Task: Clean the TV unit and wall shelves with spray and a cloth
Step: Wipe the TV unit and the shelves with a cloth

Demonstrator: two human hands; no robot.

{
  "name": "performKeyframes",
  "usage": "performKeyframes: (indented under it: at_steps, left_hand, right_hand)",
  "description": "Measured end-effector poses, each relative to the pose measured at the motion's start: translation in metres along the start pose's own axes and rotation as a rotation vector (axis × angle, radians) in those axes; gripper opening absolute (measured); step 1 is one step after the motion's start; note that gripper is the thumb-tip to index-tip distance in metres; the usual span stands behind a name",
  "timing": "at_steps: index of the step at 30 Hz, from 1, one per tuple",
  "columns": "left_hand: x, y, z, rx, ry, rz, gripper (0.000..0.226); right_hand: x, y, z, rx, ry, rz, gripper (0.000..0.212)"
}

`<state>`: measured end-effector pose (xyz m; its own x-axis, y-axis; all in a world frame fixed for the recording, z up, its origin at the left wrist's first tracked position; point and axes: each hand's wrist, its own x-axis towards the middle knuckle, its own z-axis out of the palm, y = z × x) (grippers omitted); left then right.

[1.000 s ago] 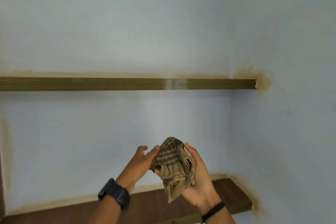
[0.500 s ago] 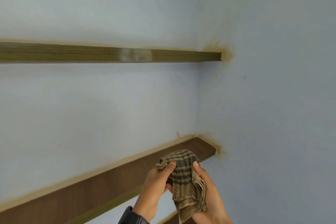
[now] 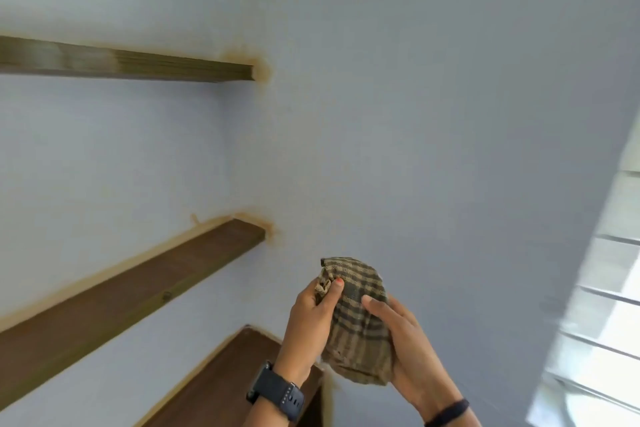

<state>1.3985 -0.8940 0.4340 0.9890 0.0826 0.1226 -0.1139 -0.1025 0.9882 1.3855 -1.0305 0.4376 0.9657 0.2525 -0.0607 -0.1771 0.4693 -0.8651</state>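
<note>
A brown checked cloth (image 3: pixel 360 319) is bunched between both my hands, low in the middle of the view. My left hand (image 3: pixel 310 319), with a black watch on its wrist, pinches the cloth's upper left corner. My right hand (image 3: pixel 403 340) cups the cloth from the right, fingers curled round it. Three dark wooden wall shelves run to the left: a top shelf (image 3: pixel 138 62), a middle shelf (image 3: pixel 138 291) and a lower shelf (image 3: pixel 221 381) just under my left wrist. No spray bottle is in view.
Pale blue walls (image 3: pixel 415 114) meet in a corner at the shelves' right ends, with yellowish stains there. A bright window with horizontal bars (image 3: pixel 602 305) is at the right edge.
The view has swung right and downward, so the shelves sit further left and a third shelf and the window show. My hands have kept hold of the cloth, shifting their grip on it.
</note>
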Motion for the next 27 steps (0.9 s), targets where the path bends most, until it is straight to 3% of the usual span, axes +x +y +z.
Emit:
performKeyframes:
  at_steps: [3, 6, 16, 27]
  left_hand:
    - [-0.019, -0.002, 0.063, 0.009, -0.077, 0.02, 0.032]
    - [-0.04, -0.005, 0.128, 0.004, -0.172, -0.005, 0.024]
    - [-0.083, -0.03, 0.279, 0.046, -0.352, -0.083, 0.029]
    - [-0.081, -0.088, 0.386, -0.37, -0.592, -0.521, 0.021]
  right_hand:
    - [-0.039, -0.02, -0.054, -0.119, 0.084, -0.056, 0.025]
    - [-0.077, -0.037, -0.112, -0.22, 0.183, -0.128, 0.023]
    - [-0.165, -0.066, -0.251, -0.227, 0.393, -0.135, 0.025]
    - [-0.201, -0.045, -0.367, -0.093, 0.614, -0.085, 0.044]
